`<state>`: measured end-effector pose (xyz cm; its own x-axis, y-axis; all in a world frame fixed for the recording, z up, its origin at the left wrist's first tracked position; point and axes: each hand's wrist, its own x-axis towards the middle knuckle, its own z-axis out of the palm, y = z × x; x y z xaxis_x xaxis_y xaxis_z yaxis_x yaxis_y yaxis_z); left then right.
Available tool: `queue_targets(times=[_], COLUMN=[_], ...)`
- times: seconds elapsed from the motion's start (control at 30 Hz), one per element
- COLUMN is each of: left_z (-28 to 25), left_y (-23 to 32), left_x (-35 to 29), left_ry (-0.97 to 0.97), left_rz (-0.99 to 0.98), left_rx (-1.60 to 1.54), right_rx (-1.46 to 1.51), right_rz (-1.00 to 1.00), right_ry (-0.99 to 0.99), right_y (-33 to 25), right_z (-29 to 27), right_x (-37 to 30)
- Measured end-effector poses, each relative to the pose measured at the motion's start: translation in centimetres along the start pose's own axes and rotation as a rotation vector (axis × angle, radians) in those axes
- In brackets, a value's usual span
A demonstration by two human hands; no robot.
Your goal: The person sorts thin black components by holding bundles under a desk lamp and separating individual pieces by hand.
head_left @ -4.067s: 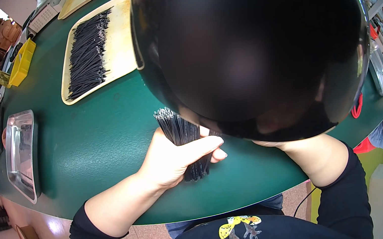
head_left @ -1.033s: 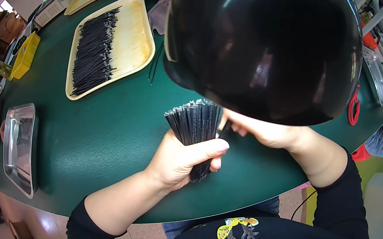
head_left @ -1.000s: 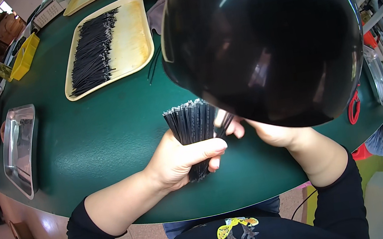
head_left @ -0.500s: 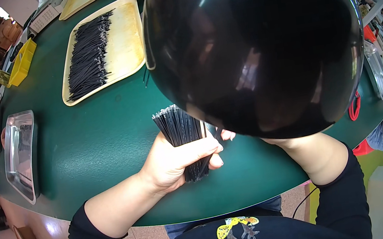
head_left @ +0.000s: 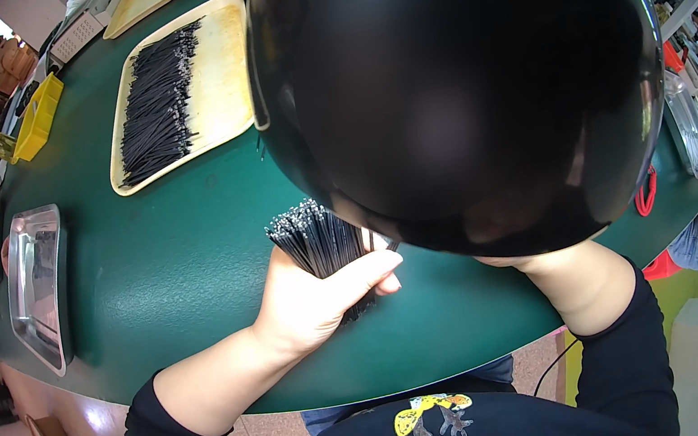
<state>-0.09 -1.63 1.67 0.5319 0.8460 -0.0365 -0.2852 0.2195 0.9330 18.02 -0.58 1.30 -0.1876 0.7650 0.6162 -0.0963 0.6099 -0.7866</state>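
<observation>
The cream tray [head_left: 224, 92] lies on the green table [head_left: 166, 274], and I use it here as the mark for every place. Nearer to the person than this tray, and a little to its right, is a thick bundle of wires [head_left: 316, 237]. The wires are black, thin and nearly straight, packed side by side. Their upper ends are silver and shiny, stand at slightly uneven heights and spread a little, like a brush. The bundle leans, with its top toward the left; its lower ends are dark and show only partly below the hand. The left hand [head_left: 303, 303] has its fingers closed around the bundle, the thumb lying across the front. The right hand [head_left: 516, 262], farther to the right from the tray, is mostly hidden behind a big glossy black dome [head_left: 469, 108], so I cannot tell how its fingers are. This dome covers much of the view to the right of the tray. In the tray, along its left part, many loose black wires [head_left: 161, 97] lie in a wide row, also with silver ends. To the left of the tray is a yellow box [head_left: 39, 119], and a shiny metal pan [head_left: 62, 295] is left of it and nearer to the person.
</observation>
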Motion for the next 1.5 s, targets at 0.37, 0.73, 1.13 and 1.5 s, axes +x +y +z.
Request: queue_targets(times=[0.37,0.73,1.13,1.5], left_z=[0.0,0.0,0.0,0.1], left_y=[-0.1,-0.1,0.0,0.0], left_x=[-0.1,0.0,-0.1,-0.1], left_ry=[0.135,0.085,0.107,0.094], left_rz=[-0.135,-0.158,-0.136,-0.139], left_rx=[0.051,-0.116,-0.061,0.040], right_rx=[0.077,-0.051,-0.084,0.084], right_rz=[-0.010,0.554,0.246,0.072], right_ry=[0.068,-0.253,-0.129,0.026], right_y=[0.9,-1.5,-0.6,-0.9], right_z=[-0.2,-1.5,-0.8,-0.2], right_x=[0.0,0.7,0.4,0.8])
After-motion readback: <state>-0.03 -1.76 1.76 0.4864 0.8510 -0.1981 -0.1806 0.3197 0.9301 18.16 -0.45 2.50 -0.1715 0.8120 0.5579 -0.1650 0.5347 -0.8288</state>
